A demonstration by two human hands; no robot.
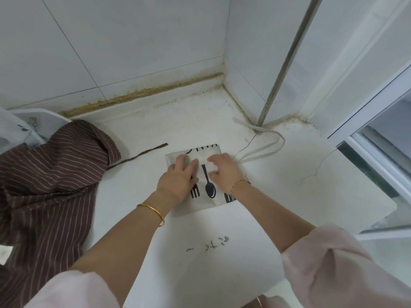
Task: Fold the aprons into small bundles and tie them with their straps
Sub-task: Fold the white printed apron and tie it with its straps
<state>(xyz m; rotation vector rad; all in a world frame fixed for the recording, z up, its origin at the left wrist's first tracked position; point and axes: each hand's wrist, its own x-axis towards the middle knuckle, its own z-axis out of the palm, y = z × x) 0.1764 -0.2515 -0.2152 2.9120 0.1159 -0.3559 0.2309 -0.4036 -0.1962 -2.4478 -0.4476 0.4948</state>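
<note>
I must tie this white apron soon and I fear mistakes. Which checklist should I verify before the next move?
1. white apron folded into a small rectangle: ok.
2. left hand pressing it flat: ok.
3. right hand resting on it: ok.
4. white straps free, lying beside it on the right: ok.
5. Bundle tied with the straps: not ok.
6. brown striped apron folded: not ok, it lies loose at the left.

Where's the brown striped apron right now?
In the head view, the brown striped apron lies heaped at the left on the white counter, left of the left hand resting on the folded white apron.
</note>
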